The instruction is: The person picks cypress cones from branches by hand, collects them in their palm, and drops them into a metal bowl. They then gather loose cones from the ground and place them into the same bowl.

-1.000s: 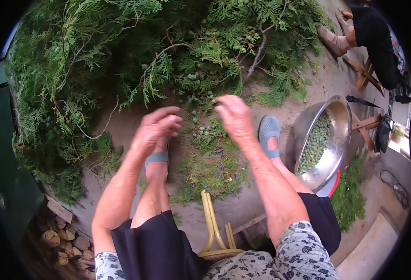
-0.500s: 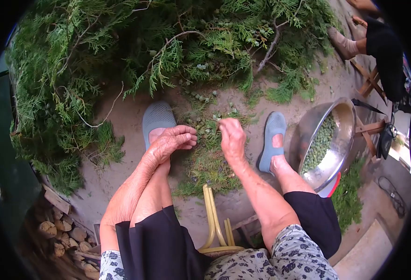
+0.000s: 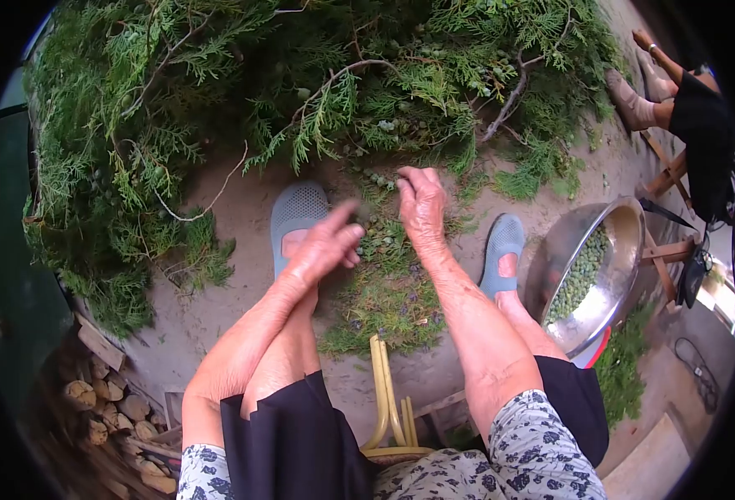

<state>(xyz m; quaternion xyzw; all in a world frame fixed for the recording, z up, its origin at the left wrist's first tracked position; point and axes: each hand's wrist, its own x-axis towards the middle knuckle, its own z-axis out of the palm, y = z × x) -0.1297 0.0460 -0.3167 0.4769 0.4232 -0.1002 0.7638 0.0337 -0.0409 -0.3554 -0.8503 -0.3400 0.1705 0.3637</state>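
Observation:
My left hand [image 3: 326, 248] hovers beside the grey-blue shoe [image 3: 298, 208] on my left foot. Its fingers are spread and partly smeared by motion, with nothing visible in them. Further forward, my right hand [image 3: 423, 208] has its thumb and fingers curled together near small green cones [image 3: 377, 179] at the edge of the branch pile. What its fingertips hold, if anything, is too small to make out. Between my feet lies a patch of loose green clippings [image 3: 384, 304]. A heap of leafy conifer branches [image 3: 326, 92] spreads in front of both hands.
On the right, a tilted metal bowl [image 3: 626, 250] contains many green cones [image 3: 582, 275]. Behind it are a wooden folding stool [image 3: 672, 250] and another person's leg [image 3: 705, 125]. Cut firewood [image 3: 134, 408] is stacked at lower left. A yellow chair frame [image 3: 381, 392] stands between my legs.
My right hand has moved forward toward the branches. My left hand has opened, its fingers stretching out toward the middle. The view has shifted slightly.

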